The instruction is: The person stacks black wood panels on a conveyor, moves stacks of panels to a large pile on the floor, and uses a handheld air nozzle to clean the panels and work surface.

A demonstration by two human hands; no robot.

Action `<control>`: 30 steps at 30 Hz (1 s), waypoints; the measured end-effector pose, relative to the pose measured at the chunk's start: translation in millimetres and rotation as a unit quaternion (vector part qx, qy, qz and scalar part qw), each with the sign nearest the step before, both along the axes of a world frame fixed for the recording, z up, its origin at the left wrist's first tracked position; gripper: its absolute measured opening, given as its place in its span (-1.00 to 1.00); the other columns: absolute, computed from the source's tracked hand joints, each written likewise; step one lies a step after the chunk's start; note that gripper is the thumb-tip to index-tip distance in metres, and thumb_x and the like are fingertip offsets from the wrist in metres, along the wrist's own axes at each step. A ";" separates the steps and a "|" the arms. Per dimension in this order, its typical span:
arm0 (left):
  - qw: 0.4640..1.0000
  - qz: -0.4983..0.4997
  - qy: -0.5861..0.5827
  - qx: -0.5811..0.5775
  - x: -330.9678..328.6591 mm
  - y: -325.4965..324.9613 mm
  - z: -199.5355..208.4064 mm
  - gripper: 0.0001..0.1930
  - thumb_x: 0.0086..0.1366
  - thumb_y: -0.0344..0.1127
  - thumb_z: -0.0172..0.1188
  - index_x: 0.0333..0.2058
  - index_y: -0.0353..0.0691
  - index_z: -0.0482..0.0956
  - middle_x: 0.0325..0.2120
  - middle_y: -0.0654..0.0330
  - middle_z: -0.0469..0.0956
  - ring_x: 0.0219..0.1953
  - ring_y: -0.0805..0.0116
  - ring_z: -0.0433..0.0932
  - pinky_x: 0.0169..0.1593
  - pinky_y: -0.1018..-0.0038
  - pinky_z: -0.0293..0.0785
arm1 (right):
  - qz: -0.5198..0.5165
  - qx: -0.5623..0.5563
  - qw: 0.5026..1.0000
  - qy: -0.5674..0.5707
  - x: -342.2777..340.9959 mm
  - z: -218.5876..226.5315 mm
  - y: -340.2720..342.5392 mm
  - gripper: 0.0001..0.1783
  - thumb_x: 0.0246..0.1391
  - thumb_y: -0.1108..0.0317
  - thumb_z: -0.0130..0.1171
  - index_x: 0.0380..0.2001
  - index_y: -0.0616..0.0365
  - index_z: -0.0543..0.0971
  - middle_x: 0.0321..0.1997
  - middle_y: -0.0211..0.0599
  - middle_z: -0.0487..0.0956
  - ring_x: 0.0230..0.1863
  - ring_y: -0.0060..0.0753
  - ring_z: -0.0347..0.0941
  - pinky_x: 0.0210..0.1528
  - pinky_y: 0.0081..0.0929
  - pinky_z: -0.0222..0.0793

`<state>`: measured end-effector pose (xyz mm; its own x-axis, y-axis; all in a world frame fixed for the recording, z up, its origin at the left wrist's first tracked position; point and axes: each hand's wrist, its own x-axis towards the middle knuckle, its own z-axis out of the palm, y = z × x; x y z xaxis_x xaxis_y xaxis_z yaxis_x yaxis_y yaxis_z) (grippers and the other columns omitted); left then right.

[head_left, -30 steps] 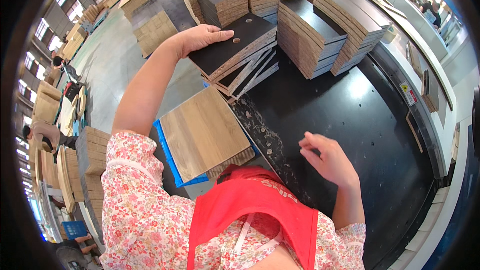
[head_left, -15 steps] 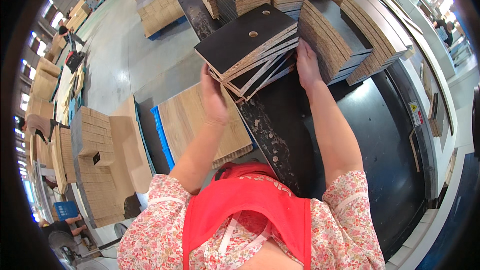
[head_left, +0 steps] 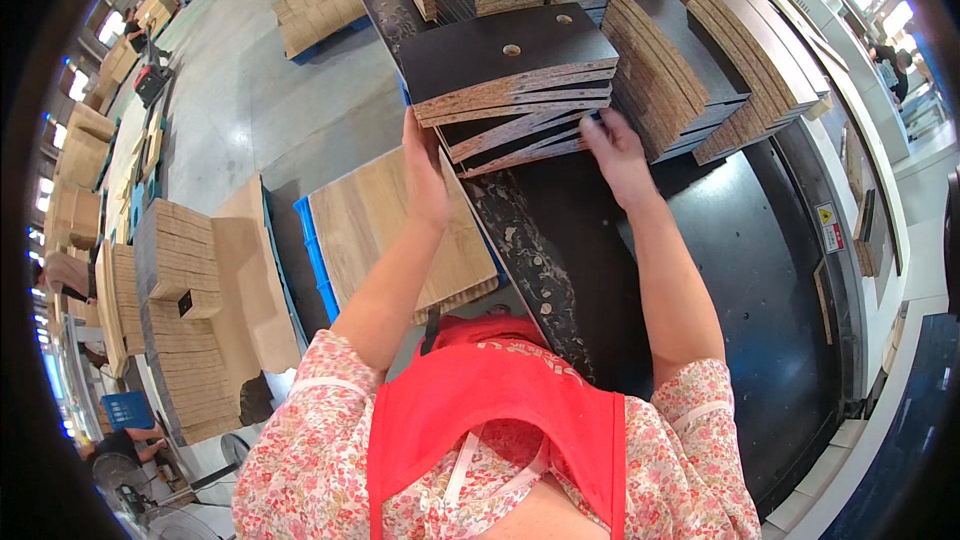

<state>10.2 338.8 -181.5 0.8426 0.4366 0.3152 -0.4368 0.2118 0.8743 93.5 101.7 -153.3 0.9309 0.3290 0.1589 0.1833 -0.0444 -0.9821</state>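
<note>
Factory floor (head_left: 240, 120), grey and smooth, stretches away to the left of the table (head_left: 740, 270), which is black and worn pale along its left edge. White casing (head_left: 925, 168) curves along the table's right side. Piles (head_left: 645, 75) of dark-faced boards with raw brown edges stand across the table's far end. Brown panels (head_left: 195, 370) are stacked well to the table's left. Just beside the table's left edge, wood-grain boards (head_left: 370, 210) lie on a blue pallet (head_left: 318, 270). At the table's far left, nearer than the piles, sits the stack (head_left: 470, 70) of black boards: its upper boards lie nearly flush, while lower ones fan out at angles with gaps between. The left hand (head_left: 426, 175) is flat against the stack's left side, fingers straight and close together. The right hand (head_left: 618, 155) is at the stack's right end, fingers bent; I cannot tell whether they grip a board. On the rim along the table's right is a warning label (head_left: 830, 228). Two round holes (head_left: 511, 50) show in the top board.
</note>
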 end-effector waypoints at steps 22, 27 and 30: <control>0.982 0.100 -0.122 0.106 33.9 2.0 -1.0 0.12 0.06 -0.19 0.47 0.39 -0.25 -0.20 0.26 0.02 0.22 0.25 0.24 0.27 0.30 0.37 0.19 | -0.088 -0.128 0.966 -0.207 36.8 -16.0 6.1 -0.15 -0.11 0.37 0.45 0.24 0.33 0.27 0.21 0.03 0.42 0.15 -0.18 0.43 0.19 -0.40 0.31; 0.976 0.042 -0.022 0.214 34.6 -0.4 37.0 0.11 0.04 -0.24 0.48 0.38 -0.28 -0.17 0.20 -0.03 0.32 0.17 0.19 0.37 0.24 0.38 0.28 | -0.064 0.009 0.981 -0.183 42.1 1.3 6.6 -0.10 -0.07 0.27 0.44 0.26 0.39 0.22 0.24 0.05 0.38 0.22 -0.19 0.36 0.25 -0.38 0.23; 0.959 0.109 0.020 0.261 33.6 -10.1 42.4 0.07 0.04 -0.34 0.46 0.38 -0.30 -0.14 0.16 -0.07 0.37 0.11 0.17 0.44 0.17 0.39 0.36 | -0.125 -0.007 0.973 -0.195 60.0 -4.2 7.6 -0.33 -0.02 0.22 0.42 0.06 0.44 0.44 -0.03 -0.05 0.57 0.06 -0.39 0.47 0.12 -0.43 0.35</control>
